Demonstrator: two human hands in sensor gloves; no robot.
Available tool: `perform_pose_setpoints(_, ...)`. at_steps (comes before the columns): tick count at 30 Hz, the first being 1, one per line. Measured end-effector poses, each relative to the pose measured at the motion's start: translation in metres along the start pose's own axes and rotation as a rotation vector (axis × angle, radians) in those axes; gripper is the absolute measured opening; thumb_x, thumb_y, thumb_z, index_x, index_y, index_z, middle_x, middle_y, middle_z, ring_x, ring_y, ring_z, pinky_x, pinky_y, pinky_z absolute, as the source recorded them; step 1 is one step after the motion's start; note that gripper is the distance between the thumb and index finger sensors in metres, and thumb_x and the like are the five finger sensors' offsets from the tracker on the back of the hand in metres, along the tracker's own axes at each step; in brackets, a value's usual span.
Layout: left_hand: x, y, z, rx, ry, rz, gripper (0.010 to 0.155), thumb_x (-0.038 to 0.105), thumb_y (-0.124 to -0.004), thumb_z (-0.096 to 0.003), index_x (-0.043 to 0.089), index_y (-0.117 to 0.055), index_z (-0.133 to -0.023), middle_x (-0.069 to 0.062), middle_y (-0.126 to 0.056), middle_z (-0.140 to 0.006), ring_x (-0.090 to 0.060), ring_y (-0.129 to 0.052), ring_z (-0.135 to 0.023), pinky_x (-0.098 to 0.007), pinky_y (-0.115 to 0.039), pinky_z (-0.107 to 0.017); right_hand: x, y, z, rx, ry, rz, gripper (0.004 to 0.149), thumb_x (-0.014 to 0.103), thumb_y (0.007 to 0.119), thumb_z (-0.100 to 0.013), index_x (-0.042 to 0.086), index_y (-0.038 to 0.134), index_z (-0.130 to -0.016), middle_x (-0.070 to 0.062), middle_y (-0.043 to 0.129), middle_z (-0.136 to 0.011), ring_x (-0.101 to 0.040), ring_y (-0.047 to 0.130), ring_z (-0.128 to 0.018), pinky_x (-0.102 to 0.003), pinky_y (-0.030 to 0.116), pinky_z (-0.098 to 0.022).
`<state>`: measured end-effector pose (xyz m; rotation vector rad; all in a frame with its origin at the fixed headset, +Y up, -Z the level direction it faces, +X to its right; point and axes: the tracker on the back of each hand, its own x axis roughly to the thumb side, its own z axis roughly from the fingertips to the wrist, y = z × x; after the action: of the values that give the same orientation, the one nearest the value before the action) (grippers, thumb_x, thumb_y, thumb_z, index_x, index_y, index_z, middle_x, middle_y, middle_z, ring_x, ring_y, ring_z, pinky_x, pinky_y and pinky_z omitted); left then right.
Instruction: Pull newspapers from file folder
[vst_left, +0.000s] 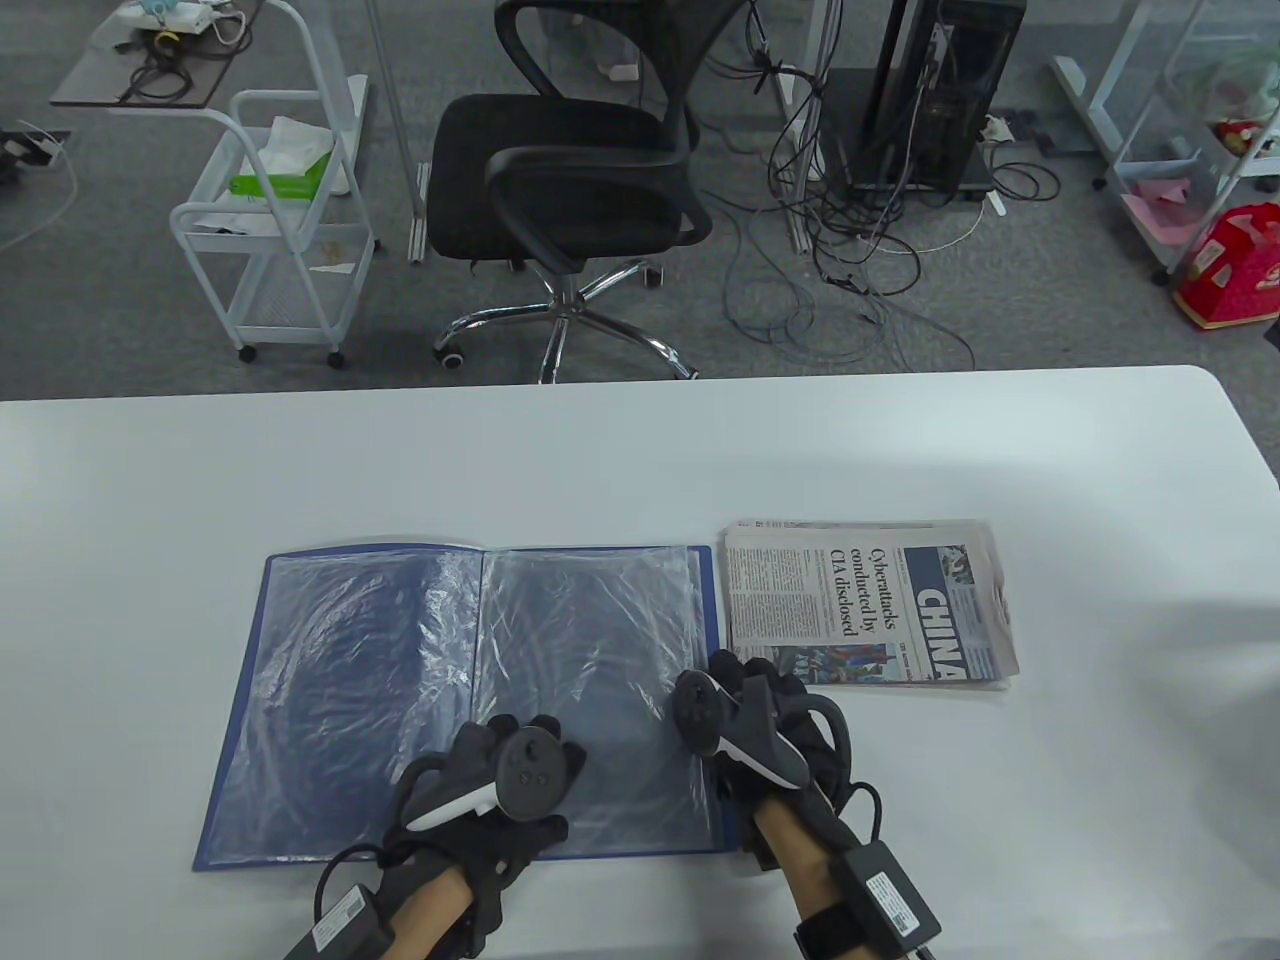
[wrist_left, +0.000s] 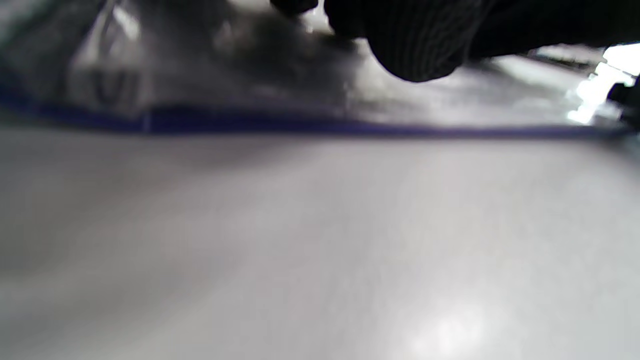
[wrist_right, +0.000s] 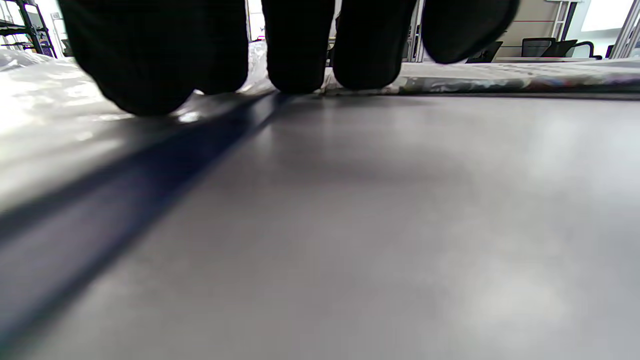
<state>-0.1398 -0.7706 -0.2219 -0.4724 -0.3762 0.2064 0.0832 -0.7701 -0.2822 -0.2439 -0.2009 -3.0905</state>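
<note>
The newspaper lies folded on the table, just beside the right edge of the open file folder and outside it. We judge the pulling step almost finished. Our left hand rests flat on the plastic sleeves near the folder's front edge, holding nothing. Our right hand rests at the folder's right edge, fingers side by side, pinching nothing. Next we probably check the sleeves for more papers.

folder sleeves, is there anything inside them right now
The open folder shows only crinkled clear sleeves over its blue cover; no paper shows inside. The newspaper lies outside, on the table to its right. The left hand covers part of the right page's near edge.
</note>
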Motion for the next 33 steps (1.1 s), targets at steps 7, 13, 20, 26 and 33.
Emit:
perform_pose_setpoints(7,-0.011,0.039,0.028,0.360,0.002,0.085,0.064,0.040,-0.073,-0.0490,0.021,-0.070,-0.109,-0.019,-0.065,-0.118,-0.054,-0.067,-0.105,-0.066,-0.056,-0.069,0.000,-0.001,0.000,0.006,0.002,-0.001,0.057,0.047,0.082,-0.036,0.040,0.071,-0.091,0.000,0.071,-0.107,-0.037,0.076,-0.095,-0.061,0.065,-0.065)
perform_pose_setpoints(13,-0.048,0.066,0.054,0.573,0.099,0.149,0.063,0.040,-0.074,-0.0488,0.020,-0.075,-0.108,-0.020,-0.074,-0.115,-0.054,-0.076,-0.101,-0.066,-0.061,-0.068,-0.001,0.000,-0.001,0.021,0.004,-0.019,0.057,0.047,0.082,-0.036,0.040,0.071,-0.092,-0.001,0.070,-0.107,-0.037,0.075,-0.096,-0.062,0.064,-0.065)
perform_pose_setpoints(20,-0.110,0.066,0.064,0.538,0.358,0.230,0.064,0.040,-0.074,-0.0490,0.019,-0.073,-0.109,-0.020,-0.071,-0.117,-0.055,-0.073,-0.102,-0.067,-0.059,-0.068,-0.002,0.000,-0.001,0.025,0.006,-0.024,0.057,0.047,0.082,-0.036,0.040,0.071,-0.092,0.000,0.070,-0.107,-0.036,0.074,-0.096,-0.062,0.065,-0.065)
perform_pose_setpoints(26,-0.171,0.046,0.069,0.459,0.661,0.371,0.066,0.041,-0.073,-0.0492,0.017,-0.069,-0.110,-0.025,-0.062,-0.117,-0.056,-0.065,-0.104,-0.066,-0.056,-0.069,-0.002,-0.001,-0.001,0.027,0.007,-0.028,0.057,0.047,0.082,-0.036,0.040,0.071,-0.092,0.000,0.070,-0.106,-0.036,0.074,-0.096,-0.062,0.064,-0.065)
perform_pose_setpoints(33,-0.204,0.019,0.069,0.315,0.822,0.489,0.073,0.044,-0.071,-0.0499,0.014,-0.052,-0.114,-0.028,-0.038,-0.116,-0.054,-0.040,-0.105,-0.067,-0.045,-0.070,-0.002,-0.001,-0.001,0.031,0.009,-0.030,0.057,0.047,0.083,-0.036,0.040,0.071,-0.091,0.000,0.071,-0.105,-0.036,0.074,-0.096,-0.062,0.065,-0.065)
